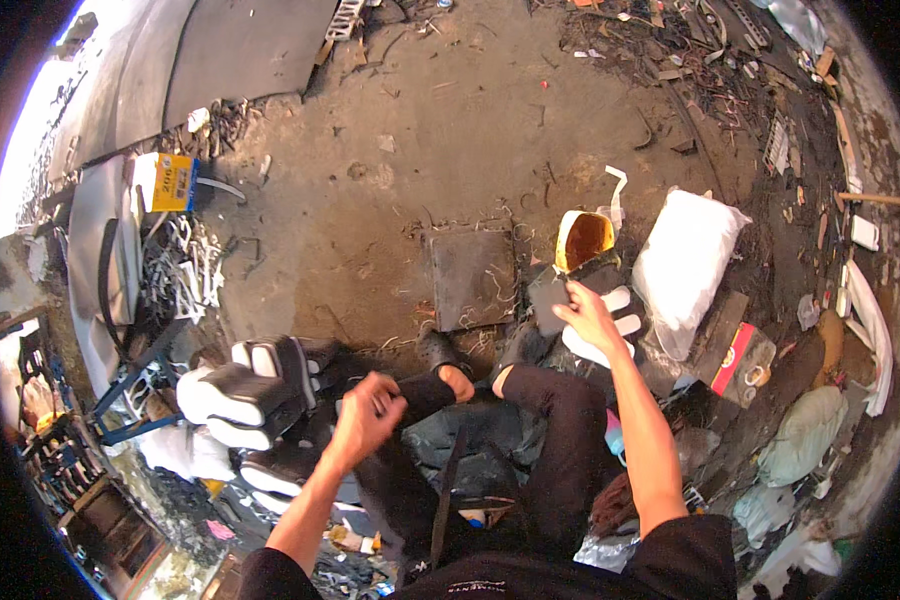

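My right hand (592,322) reaches forward with its fingers pinched, just below a yellow cut-open container (562,240) that holds brown liquid. What sits between those fingertips is too small to make out. White round-ended pieces (588,347), like shoe soles, lie beside that hand. My left hand (366,420) is curled closed above my left thigh; anything inside it is hidden. To its left is a pile of black and white sole-shaped pieces (235,405).
A dark square board (470,278) lies on the dirt floor before my feet. A stuffed white bag (692,255) and a cardboard piece with a red and yellow stripe (734,355) lie right. A yellow and white box (170,183) stands left, near white scraps (192,262).
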A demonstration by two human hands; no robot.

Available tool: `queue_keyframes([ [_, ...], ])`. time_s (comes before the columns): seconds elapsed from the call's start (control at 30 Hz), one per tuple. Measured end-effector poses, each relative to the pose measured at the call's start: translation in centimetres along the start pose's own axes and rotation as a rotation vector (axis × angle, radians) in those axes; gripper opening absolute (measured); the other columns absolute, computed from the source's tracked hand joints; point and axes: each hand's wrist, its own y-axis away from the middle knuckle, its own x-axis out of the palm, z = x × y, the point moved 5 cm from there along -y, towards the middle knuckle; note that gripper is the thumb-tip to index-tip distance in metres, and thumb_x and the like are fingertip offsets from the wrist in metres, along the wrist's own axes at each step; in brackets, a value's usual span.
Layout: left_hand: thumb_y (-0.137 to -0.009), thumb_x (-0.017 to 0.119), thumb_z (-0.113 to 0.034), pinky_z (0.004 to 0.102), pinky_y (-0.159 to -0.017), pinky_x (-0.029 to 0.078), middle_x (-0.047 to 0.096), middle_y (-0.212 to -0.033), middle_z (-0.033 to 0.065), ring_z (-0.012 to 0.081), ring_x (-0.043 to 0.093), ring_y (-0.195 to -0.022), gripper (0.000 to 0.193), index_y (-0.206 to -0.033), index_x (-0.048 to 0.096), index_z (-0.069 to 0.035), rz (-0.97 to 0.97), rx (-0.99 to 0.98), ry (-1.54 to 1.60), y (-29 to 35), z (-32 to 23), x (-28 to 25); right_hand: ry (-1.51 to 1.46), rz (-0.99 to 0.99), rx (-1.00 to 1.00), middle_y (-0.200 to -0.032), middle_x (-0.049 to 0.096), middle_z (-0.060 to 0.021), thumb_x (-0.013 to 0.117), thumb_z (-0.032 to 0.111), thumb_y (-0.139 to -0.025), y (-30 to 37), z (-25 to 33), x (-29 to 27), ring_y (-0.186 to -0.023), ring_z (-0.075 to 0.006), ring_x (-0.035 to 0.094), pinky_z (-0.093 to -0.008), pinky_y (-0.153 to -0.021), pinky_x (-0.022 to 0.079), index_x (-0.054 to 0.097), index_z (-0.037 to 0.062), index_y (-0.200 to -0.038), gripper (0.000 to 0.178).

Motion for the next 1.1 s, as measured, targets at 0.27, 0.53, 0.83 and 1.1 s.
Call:
queue_keyframes([
  [0.27,-0.087,0.077,-0.002,0.0477,-0.096,0.055,0.075,-0.091,0.0164,0.0382,0.072,-0.098,0.017,-0.104,0.078,-0.002,0.077,0.025,-0.146,-14.2,8.1,4.6,0.478,0.267,-0.258,-0.130,0.076,-0.0266,0.074,0.024,-0.100,-18.5,-11.1,14.4,-0.125,-0.0463,0.071,-0.0536,-0.105,0.057,0.060,0.0050,-0.149,0.055],
  [0.53,-0.112,0.066,-0.024,0.0318,-0.086,0.057,0.078,-0.086,0.0062,0.0126,0.071,-0.084,0.027,-0.119,0.079,-0.002,0.291,0.124,0.071,-16.3,10.5,3.3,0.225,0.607,0.010,-0.100,0.081,-0.0136,0.064,0.046,-0.110,-16.2,-14.8,16.0,-0.073,-0.0232,0.078,-0.0403,-0.067,0.064,0.070,0.0048,-0.126,0.045],
  [0.83,-0.088,0.090,-0.028,0.0393,-0.084,0.060,0.079,-0.101,0.0146,0.0251,0.076,-0.092,0.055,-0.133,0.071,-0.004,0.267,0.389,-0.611,-33.7,11.3,3.3,0.950,0.103,0.109,-0.106,0.082,-0.0234,0.060,0.042,-0.106,-9.2,-30.3,5.5,-0.099,-0.0451,0.079,-0.0554,-0.092,0.061,0.083,-0.0006,-0.107,0.048],
  [1.1,-0.088,0.090,-0.034,0.0436,-0.083,0.063,0.081,-0.096,0.0161,0.0273,0.078,-0.089,0.057,-0.132,0.072,-0.004,0.413,0.530,-0.641,-33.4,15.2,17.7,0.320,-0.882,0.520,-0.115,0.074,-0.0362,0.067,0.049,-0.104,7.7,-37.1,2.5,-0.112,-0.0543,0.073,-0.0626,-0.099,0.058,0.058,-0.0027,-0.134,0.060],
])
